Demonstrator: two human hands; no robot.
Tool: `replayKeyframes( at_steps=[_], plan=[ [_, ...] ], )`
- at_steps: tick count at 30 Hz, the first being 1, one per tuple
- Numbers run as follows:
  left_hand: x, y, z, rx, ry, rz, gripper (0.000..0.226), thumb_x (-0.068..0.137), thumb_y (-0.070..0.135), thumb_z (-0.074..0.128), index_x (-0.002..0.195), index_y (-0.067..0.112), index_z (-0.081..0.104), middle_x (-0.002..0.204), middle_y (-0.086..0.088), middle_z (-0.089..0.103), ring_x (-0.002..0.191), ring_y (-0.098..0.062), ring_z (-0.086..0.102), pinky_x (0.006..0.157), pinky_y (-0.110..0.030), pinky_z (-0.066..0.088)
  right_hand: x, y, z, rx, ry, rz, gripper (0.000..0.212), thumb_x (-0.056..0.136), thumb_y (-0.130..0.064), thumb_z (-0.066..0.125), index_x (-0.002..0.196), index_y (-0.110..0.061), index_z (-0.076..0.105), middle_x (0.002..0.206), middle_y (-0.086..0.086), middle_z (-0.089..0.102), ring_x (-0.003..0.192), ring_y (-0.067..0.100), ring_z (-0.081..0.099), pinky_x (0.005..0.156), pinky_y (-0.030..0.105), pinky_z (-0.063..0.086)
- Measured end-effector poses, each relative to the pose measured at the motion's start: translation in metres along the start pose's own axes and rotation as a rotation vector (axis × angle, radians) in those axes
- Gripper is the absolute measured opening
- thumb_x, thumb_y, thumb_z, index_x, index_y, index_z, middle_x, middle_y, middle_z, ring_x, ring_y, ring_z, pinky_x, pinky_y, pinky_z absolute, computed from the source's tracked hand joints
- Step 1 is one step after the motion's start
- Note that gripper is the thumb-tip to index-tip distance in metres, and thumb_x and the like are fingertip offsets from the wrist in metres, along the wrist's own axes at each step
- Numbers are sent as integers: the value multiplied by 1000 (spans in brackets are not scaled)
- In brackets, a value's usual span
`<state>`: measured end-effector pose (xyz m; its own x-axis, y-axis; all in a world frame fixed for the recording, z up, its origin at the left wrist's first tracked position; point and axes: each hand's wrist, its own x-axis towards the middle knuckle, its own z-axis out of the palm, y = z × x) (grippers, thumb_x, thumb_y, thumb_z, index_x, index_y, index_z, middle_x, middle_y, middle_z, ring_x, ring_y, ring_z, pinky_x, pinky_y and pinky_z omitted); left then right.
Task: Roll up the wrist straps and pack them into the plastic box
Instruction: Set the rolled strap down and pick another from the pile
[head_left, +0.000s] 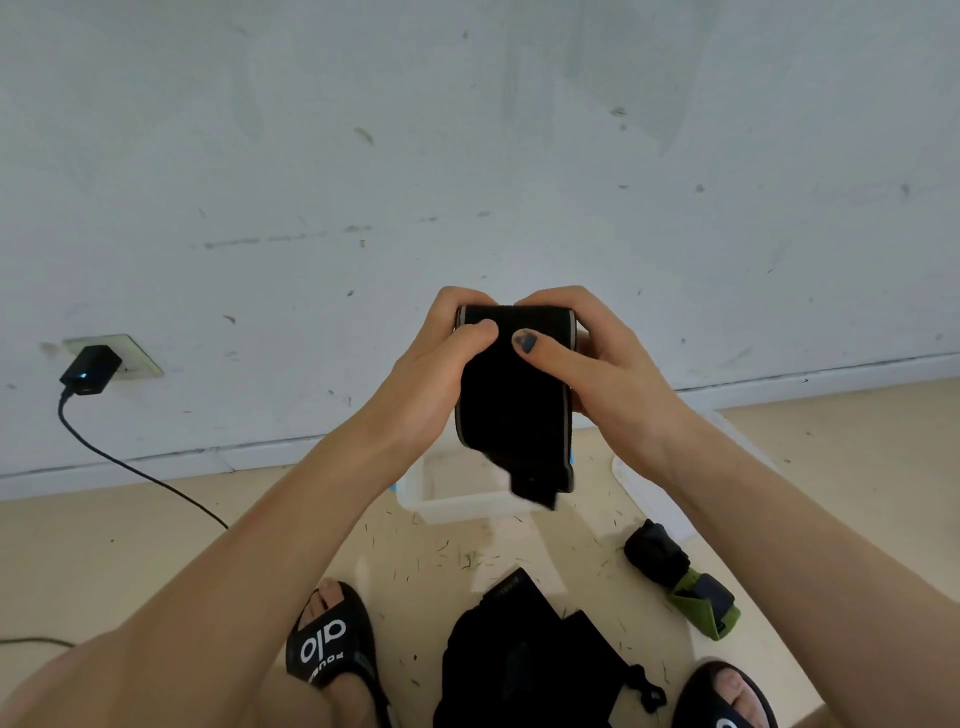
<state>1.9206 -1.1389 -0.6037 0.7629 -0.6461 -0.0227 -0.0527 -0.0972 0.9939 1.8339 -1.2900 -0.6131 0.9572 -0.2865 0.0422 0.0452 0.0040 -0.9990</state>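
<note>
A black wrist strap (511, 400) with grey edge stripes is held up in front of me, its top partly rolled and its loose end hanging down. My left hand (441, 358) grips the roll's left side, thumb pressed on the front. My right hand (587, 358) grips the right side, thumb across the front. Below the strap, on the floor, stands the clear plastic box (457, 493), partly hidden behind the strap's end. A rolled black strap with a green end (680, 582) lies on the floor at the right.
A black pouch and fabric pile (530, 665) lies between my two feet in black sandals (332, 644). The box's white lid (649, 493) lies right of the box, under my right forearm. A charger (91, 370) is plugged into the wall at the left, its cable trailing across the floor.
</note>
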Motion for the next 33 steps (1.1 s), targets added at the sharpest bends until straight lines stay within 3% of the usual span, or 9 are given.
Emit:
replayKeyframes(
  at_steps=[4, 6, 10, 15, 18, 23, 28, 30, 33],
  plan=[
    [-2, -1, -1, 31, 12, 34, 17, 100, 17, 44, 108, 31, 51, 92, 10, 59, 82, -6, 58, 72, -27, 50, 1, -1, 3, 3, 14, 118, 18, 100, -34, 62, 113, -22, 66, 90, -3, 72, 95, 22, 74, 81, 42, 65],
    [-2, -2, 1, 34, 10, 16, 19, 96, 20, 44, 107, 35, 50, 96, 5, 58, 84, -10, 58, 74, -33, 51, 2, 0, 3, -44, 46, 87, 17, 101, -32, 62, 108, -17, 66, 90, 2, 70, 95, 26, 73, 82, 45, 63],
    [-1, 3, 5, -21, 7, -55, 29, 85, 40, 47, 112, 31, 53, 115, -2, 62, 114, -23, 64, 104, -54, 51, 1, 2, 1, -32, 32, -10, 12, 101, -18, 64, 112, -15, 64, 98, 9, 67, 95, 21, 68, 77, 31, 56],
    [0, 0, -2, 11, 14, 5, 17, 89, 28, 48, 104, 31, 55, 92, 10, 63, 91, -10, 61, 84, -39, 52, 1, 0, 2, 2, 6, 73, 20, 100, -28, 64, 119, -26, 63, 102, 1, 71, 96, 18, 73, 79, 35, 63],
    [-1, -2, -2, 43, 6, 21, 19, 92, 22, 45, 105, 34, 52, 91, 7, 59, 82, -7, 57, 75, -32, 47, 1, 0, 4, -44, 48, 95, 19, 100, -35, 63, 112, -21, 65, 96, 5, 72, 90, 19, 74, 78, 39, 63],
    [0, 3, 2, -20, 10, -54, 31, 84, 42, 46, 108, 25, 55, 107, -10, 61, 101, -25, 64, 95, -48, 52, -1, 1, 3, -2, 23, 3, 14, 100, -21, 64, 111, -14, 62, 95, 4, 68, 89, 16, 69, 70, 24, 55],
    [1, -3, -3, 18, 22, 15, 13, 98, 22, 45, 107, 25, 54, 87, 12, 59, 82, -4, 57, 74, -27, 49, 0, 1, 4, -2, 0, 86, 18, 100, -31, 64, 116, -24, 63, 98, 1, 72, 95, 19, 73, 81, 35, 62],
    [0, -2, -2, 27, 27, 35, 19, 100, 11, 41, 108, 25, 52, 85, 12, 56, 73, 0, 54, 66, -19, 46, 1, 0, 4, -19, 14, 123, 22, 100, -39, 62, 113, -22, 64, 93, -2, 73, 92, 18, 75, 84, 40, 62],
    [-1, -1, 1, 9, 17, 27, 16, 95, 26, 46, 107, 33, 54, 95, 8, 61, 87, -6, 61, 81, -33, 54, 0, -1, 4, 11, 33, 80, 21, 101, -32, 62, 110, -13, 63, 89, -1, 71, 88, 17, 73, 75, 33, 60]
  ],
)
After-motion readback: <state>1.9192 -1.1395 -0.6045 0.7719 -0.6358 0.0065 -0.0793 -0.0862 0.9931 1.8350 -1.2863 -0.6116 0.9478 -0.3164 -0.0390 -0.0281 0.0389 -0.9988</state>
